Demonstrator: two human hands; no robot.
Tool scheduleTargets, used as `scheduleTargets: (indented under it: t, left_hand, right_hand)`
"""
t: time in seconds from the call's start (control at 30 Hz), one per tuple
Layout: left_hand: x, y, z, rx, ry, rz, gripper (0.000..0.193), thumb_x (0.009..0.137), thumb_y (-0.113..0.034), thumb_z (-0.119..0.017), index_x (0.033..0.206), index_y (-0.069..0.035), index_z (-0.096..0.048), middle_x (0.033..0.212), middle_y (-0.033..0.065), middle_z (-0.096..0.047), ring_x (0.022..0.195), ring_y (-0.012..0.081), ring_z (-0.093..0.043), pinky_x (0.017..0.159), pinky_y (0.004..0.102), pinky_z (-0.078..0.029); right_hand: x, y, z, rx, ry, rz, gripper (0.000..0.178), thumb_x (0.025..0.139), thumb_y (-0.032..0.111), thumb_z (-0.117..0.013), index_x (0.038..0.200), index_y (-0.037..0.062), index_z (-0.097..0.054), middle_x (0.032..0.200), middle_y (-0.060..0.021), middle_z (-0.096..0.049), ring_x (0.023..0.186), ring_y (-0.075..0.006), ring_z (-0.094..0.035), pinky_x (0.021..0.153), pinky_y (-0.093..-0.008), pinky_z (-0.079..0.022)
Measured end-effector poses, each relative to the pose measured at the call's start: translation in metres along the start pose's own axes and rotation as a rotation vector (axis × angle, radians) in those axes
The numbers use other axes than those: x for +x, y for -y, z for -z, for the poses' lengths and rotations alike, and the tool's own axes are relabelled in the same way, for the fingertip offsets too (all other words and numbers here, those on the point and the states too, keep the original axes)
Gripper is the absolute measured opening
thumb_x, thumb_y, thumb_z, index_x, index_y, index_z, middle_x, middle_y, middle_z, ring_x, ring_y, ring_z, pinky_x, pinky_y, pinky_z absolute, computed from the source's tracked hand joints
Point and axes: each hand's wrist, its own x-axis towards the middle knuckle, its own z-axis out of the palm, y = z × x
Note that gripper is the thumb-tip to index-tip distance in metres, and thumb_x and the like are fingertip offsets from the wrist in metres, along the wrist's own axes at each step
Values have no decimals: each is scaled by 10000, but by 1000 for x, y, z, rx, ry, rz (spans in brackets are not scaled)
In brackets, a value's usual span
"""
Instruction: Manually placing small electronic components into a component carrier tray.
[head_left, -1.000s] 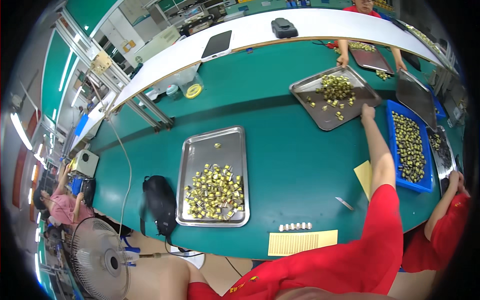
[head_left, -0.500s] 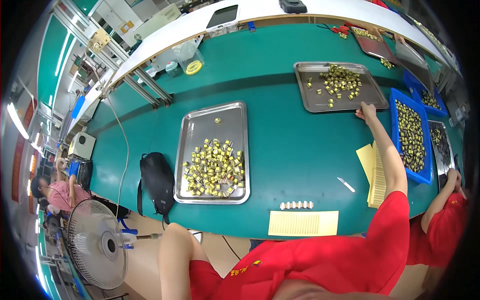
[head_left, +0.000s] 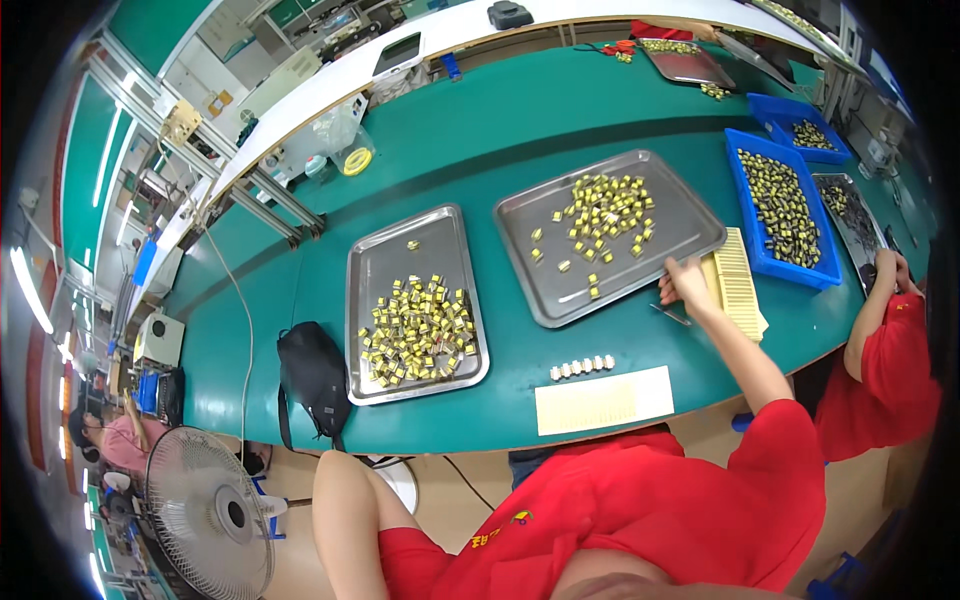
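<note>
Table (head_left: 515, 395) edge curves close past the red shirt (head_left: 640, 510), and a pale yellow sheet (head_left: 603, 402) lies just inside it. Beyond the sheet I count six small pale pieces (head_left: 582, 368) in one row, with a band of green surface between them and the right tray (head_left: 560, 300).

Only a bent left arm (head_left: 345, 510) shows on that side; its hand is hidden from me, so I cannot tell how those fingers stand. The right hand (head_left: 686, 284) is at the right tray's near right corner, fingers bent in and pinching the rim. One slim tool (head_left: 670, 315) lies just below that hand, and striped yellow sheets (head_left: 738, 285) poke out beside the corner.

Two metal trays sit near the person, a narrow green strip between them. The left tray (head_left: 385, 265) carries a heap of yellow-topped components (head_left: 425, 325), too many to count, plus one apart near its far end; the right tray's pieces are looser. One black bag (head_left: 315, 375) rests left of the left tray.

Two blue bins (head_left: 805, 272) stand to the right, both holding components, near a co-worker's hands (head_left: 890, 268). Open green stretches past the trays toward one yellow ring (head_left: 357, 161), one far tray (head_left: 695, 70) and the white shelf (head_left: 450, 35).
</note>
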Motion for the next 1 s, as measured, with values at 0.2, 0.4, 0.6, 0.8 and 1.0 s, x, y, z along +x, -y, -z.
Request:
scheduleTargets:
  t: [0.2,0.4,0.6,0.8,1.0]
  left_hand:
    - [4,26,7,-219,106,-31,255,976,-200,-488,1136,-15,-562,1183,99,-566,1129,228,-517,957,372,-455]
    - [-26,27,8,-706,117,175,316,980,-218,-514,1221,-17,-552,1243,108,-578,1198,245,-508,1008,426,-419]
    - [-138,169,10,-479,128,1483,226,879,-149,-654,1064,-20,-657,1068,121,-677,981,264,-640,851,365,-511]
    - [-350,302,-72,303,-85,1680,336,953,-267,-550,1186,-31,-605,1202,172,-586,1148,332,-541,980,415,-426]
    - [-408,349,-114,424,-88,1828,343,935,-248,-537,1218,-62,-592,1236,180,-519,1179,363,-471,1016,467,-378]
  right_hand:
    - [-42,-5,-13,34,58,-86,280,959,146,-478,1144,-63,-458,647,-147,-585,404,-203,-568,318,-325,-482]
    - [-49,7,-7,76,311,-274,371,958,213,-459,1256,1,-392,938,-186,-655,535,-257,-662,376,-279,-477]
    - [-45,58,35,-525,803,-351,345,958,247,-476,926,-33,-674,668,-123,-679,464,-175,-630,368,-258,-454]
    - [49,79,-31,-859,180,745,310,928,262,-504,976,-11,-642,896,-214,-663,908,-414,-630,848,-454,-485]
    - [144,68,-86,-1087,122,513,458,966,507,-447,1259,190,-599,1343,-142,-498,1300,-343,-385,1037,-573,-284]
